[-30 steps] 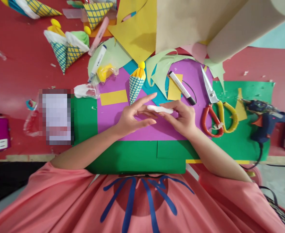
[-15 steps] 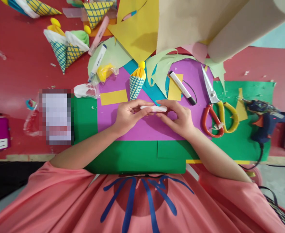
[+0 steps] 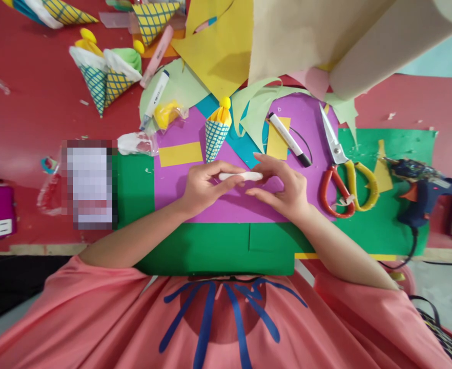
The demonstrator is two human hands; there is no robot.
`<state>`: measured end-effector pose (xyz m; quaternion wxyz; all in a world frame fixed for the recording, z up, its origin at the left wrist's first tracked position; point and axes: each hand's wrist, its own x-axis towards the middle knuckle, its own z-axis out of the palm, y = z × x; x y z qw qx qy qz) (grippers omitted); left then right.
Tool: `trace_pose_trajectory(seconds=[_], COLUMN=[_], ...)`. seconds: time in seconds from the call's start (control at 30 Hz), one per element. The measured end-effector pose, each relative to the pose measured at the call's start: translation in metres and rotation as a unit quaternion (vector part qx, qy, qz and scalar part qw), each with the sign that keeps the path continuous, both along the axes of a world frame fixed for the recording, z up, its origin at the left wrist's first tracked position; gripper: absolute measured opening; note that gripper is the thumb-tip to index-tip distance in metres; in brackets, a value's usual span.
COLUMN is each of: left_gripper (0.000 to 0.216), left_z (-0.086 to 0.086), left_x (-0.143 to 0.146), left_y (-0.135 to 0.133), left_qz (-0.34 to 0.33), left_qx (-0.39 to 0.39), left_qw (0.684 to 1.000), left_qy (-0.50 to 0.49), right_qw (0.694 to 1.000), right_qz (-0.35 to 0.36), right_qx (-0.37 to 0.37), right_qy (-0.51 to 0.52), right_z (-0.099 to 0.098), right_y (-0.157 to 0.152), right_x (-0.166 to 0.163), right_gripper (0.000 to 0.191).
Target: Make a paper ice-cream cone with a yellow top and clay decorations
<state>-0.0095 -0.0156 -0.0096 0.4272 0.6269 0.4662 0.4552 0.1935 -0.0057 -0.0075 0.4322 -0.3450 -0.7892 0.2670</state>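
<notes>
1. The left hand held a slender white strip. Its grip was closed, the thumb lying across the near side of the strip and the fingers set behind it.
2. The right hand was at the strip's other end. Its grip stood wide, with index finger and thumb well apart; whether its remaining fingers touched the strip could not be determined.
3. The strip was located between the two hands, roughly level, above a purple sheet.
4. The purple sheet lay upon green sheeting, which covered part of a red tabletop.
5. Just beyond the hands lay a blue-checked cone with a yellow top, its point directed toward the person. A yellow paper strip lay to its left.
6. A black-capped marker rested partly over a yellow paper piece, near the right hand.
7. Farther right were scissors, having one red and one yellow handle, blades slightly apart. A blue glue gun lay beyond them, near the edge of the green sheeting.
8. A yellow lump in clear wrapping lay beyond the yellow paper strip.
</notes>
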Motion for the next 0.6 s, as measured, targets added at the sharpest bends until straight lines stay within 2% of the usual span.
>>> trace_pose_trajectory(seconds=[0.03, 0.13, 0.2, 0.3, 0.47, 0.53, 0.6], left_gripper=[0.021, 0.022, 0.029, 0.040, 0.021, 0.017, 0.016], left_z=[-0.0002, -0.0015, -0.0027, -0.0037, -0.0024, -0.0021, -0.0019], left_x=[0.0000, -0.0007, -0.0013, -0.0018, -0.0008, -0.0003, 0.0002], left_y=[0.0003, 0.0014, 0.0019, 0.0024, 0.0022, 0.0011, 0.0001], left_qz=[-0.002, -0.005, -0.014, -0.031, -0.033, -0.026, -0.022], left_qx=[-0.001, 0.014, 0.004, 0.007, 0.079, 0.083, 0.057], left_qw=[1.000, 1.000, 1.000, 0.999, 0.996, 0.996, 0.998], left_qy=[-0.008, -0.013, -0.006, 0.015, 0.024, 0.024, 0.015], right_qw=[1.000, 1.000, 1.000, 1.000, 1.000, 1.000, 0.998], right_qz=[0.010, 0.026, 0.021, 0.002, -0.001, 0.003, 0.017], right_qx=[-0.004, -0.005, -0.001, 0.000, -0.013, -0.027, -0.048], right_qy=[0.003, -0.004, -0.005, -0.004, -0.007, 0.004, 0.032], right_z=[0.0001, 0.0007, 0.0006, 0.0000, 0.0008, 0.0010, 0.0005], right_y=[0.0004, 0.0012, 0.0011, 0.0007, 0.0008, 0.0010, 0.0013], right_x=[0.0001, 0.0008, 0.0013, 0.0020, 0.0026, 0.0030, 0.0032], right_gripper=[0.046, 0.023, 0.016, 0.015, 0.015, 0.022, 0.038])
